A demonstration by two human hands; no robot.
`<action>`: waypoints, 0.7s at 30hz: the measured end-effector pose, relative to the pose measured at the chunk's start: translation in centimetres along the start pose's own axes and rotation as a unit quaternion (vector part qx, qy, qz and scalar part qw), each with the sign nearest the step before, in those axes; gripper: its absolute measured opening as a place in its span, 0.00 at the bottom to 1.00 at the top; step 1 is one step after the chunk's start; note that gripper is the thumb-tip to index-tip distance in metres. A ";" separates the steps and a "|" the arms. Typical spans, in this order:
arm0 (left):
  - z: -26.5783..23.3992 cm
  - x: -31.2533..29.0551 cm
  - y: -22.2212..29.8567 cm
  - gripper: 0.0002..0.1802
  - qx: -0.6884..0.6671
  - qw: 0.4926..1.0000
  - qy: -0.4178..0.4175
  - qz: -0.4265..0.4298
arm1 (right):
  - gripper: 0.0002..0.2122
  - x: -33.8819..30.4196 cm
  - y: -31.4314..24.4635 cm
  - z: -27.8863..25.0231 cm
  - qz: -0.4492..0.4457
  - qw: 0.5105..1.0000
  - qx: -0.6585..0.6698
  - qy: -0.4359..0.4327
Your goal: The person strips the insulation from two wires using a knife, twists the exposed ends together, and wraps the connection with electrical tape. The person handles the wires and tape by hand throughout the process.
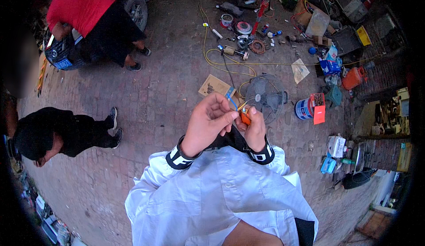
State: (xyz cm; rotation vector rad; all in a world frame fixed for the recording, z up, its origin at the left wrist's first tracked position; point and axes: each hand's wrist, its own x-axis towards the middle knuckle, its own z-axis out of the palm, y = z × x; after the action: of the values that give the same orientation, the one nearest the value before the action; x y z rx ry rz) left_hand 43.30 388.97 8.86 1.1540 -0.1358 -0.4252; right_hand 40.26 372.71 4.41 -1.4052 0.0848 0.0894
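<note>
Facing, across a reddish brick-paved floor (168, 126), a round black wire-caged fan (270, 98) and, just beside it, a flat brown cardboard box (214, 86). With the left hand (210, 120) narrowed to a pinch and the right hand (254, 130) curled tight, gripping a small bright-orange object with a shiny metal top (245, 118) in the right; in the left, holding a thin blue wire (232, 101) and a yellow wire (242, 106), both between the hands.

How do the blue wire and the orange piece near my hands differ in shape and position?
The blue wire is thin and curved, while the orange piece is short and thicker, with a shiny part at its top. The orange piece sits in your right hand; the blue wire shows just beyond your left hand, and what holds it is unclear. Both are brightly coloured.
</note>
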 end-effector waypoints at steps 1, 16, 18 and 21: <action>0.0 0.0 0.0 0.10 0.004 1.000 0.001 0.000 | 0.28 0.0 0.4 -0.1 -0.015 1.000 0.008 0.006; 0.8 -2.3 5.0 0.11 -0.005 1.000 -0.017 0.006 | 0.17 -1.8 -4.5 -1.5 -0.198 0.975 -0.018 0.094; 1.4 -2.6 5.9 0.12 -0.006 1.000 -0.022 0.013 | 0.17 -2.2 -6.2 -1.4 -0.225 0.973 -0.022 0.053; 1.4 -2.8 5.7 0.12 0.030 0.998 -0.026 0.041 | 0.17 -1.6 -8.7 -0.8 -0.239 0.966 -0.094 -0.024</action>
State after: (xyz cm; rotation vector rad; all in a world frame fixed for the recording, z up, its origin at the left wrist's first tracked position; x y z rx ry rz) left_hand 41.74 390.75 14.93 1.1923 -0.2416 -0.3809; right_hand 39.65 370.50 12.97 -1.5759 -0.3098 -0.2755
